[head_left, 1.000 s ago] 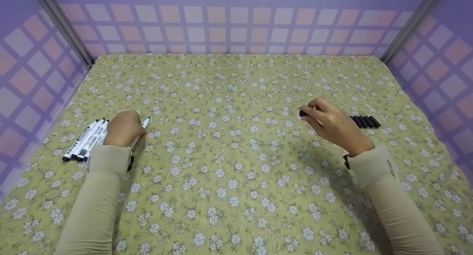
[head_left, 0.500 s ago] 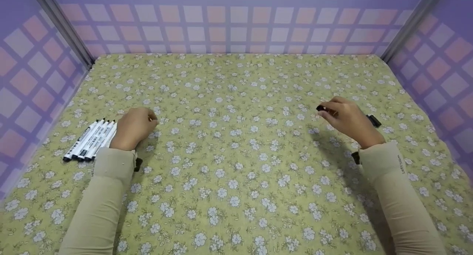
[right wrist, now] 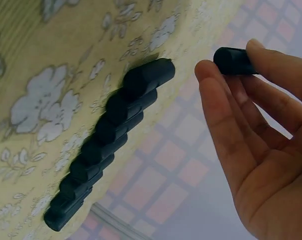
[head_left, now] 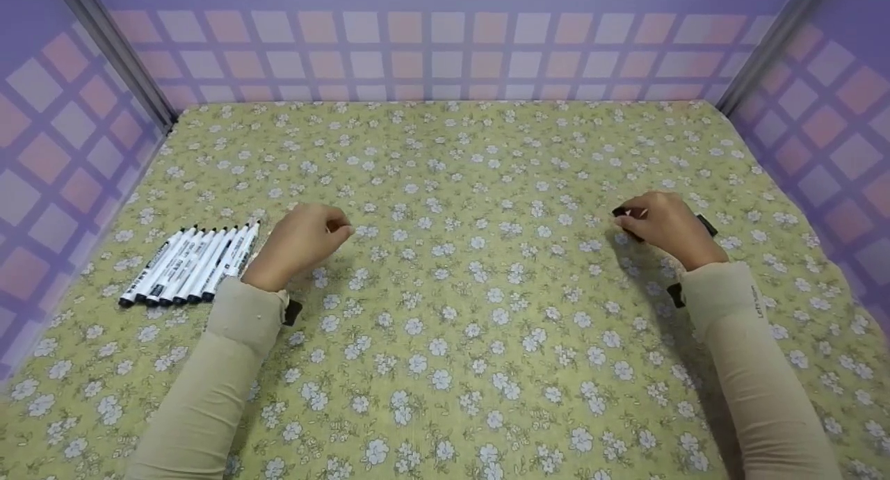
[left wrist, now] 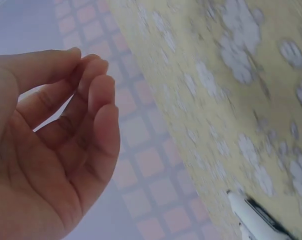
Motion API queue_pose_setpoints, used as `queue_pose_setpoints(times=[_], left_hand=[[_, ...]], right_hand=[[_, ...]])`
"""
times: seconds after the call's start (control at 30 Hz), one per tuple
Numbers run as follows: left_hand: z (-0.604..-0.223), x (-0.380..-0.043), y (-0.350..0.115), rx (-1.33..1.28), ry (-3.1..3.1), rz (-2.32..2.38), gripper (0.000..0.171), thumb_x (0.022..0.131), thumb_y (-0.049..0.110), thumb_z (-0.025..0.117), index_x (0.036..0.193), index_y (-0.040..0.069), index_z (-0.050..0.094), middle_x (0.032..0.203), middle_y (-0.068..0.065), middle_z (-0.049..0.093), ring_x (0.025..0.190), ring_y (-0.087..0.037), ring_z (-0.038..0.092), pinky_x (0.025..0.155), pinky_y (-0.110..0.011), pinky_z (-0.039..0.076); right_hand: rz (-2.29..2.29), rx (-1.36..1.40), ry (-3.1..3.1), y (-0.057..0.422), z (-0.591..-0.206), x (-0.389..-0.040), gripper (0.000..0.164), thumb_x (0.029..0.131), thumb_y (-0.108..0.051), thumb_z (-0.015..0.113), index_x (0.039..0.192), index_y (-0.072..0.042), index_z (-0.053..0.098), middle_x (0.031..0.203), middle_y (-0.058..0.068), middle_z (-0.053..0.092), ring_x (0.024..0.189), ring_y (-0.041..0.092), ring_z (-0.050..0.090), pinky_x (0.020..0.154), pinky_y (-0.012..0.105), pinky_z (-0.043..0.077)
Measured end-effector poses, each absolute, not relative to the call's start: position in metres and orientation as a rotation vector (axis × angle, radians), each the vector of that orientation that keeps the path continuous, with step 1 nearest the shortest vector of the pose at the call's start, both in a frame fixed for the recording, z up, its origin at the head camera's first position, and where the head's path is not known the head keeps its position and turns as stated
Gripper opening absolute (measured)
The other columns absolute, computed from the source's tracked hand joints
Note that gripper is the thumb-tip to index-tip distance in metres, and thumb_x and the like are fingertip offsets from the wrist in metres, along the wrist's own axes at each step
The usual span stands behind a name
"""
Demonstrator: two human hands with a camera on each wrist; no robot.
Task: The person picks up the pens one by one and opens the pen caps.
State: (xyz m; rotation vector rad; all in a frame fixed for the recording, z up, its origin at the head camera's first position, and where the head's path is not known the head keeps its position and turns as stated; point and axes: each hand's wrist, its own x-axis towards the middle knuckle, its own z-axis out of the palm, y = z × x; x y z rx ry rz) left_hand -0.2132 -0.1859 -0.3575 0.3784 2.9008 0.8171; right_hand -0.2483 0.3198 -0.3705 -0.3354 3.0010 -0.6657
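Note:
On the left of the head view, several white markers [head_left: 182, 266] lie side by side, their black ends toward me. My left hand [head_left: 300, 242] hovers just right of them, fingers loosely bent and holding nothing. One marker [left wrist: 251, 216] shows low in the left wrist view. Across the cloth, my right hand [head_left: 664, 224] pinches a black marker cap [right wrist: 234, 61] between thumb and fingertips. Beside it, a slanting row of several black caps [right wrist: 98, 142] lies on the cloth in the right wrist view. In the head view the hand hides most of that row.
A yellow cloth with white flowers [head_left: 431, 313] covers the table. Purple walls with pink and white squares [head_left: 445, 56] stand at the back and both sides, with grey posts [head_left: 125, 56] in the back corners.
My left hand has let go of a marker, which now lies in the row, and has moved right. Still pinching the cap, my right hand has shifted right toward the other caps.

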Motion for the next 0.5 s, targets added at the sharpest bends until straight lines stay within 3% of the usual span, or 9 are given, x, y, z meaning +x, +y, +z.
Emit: queue_pose_setpoints(times=[0.3, 0.5], left_hand=[[-0.353, -0.208, -0.156, 0.609, 2.874, 0.871, 0.02, 0.096, 0.017, 0.057, 0.101, 0.005, 0.073, 0.09, -0.008, 0.069, 0.07, -0.02, 0.055, 0.066, -0.035, 0.046], [-0.356, -0.206, -0.143, 0.74, 2.838, 0.892, 0.015, 0.094, 0.013, 0.062, 0.098, 0.005, 0.074, 0.092, -0.007, 0.069, 0.078, -0.019, 0.06, 0.071, -0.035, 0.051]], right_hand=[[-0.55, -0.216, 2.926, 0.322, -0.38, -0.256, 0.038, 0.094, -0.024, 0.062, 0.121, 0.004, 0.063, 0.113, 0.027, 0.064, 0.095, 0.036, 0.065, 0.077, 0.05, 0.052], [-0.518, -0.21, 2.905, 0.324, -0.387, -0.257, 0.034, 0.094, -0.02, 0.063, 0.117, 0.005, 0.065, 0.114, 0.028, 0.064, 0.101, 0.041, 0.063, 0.082, 0.053, 0.051]])
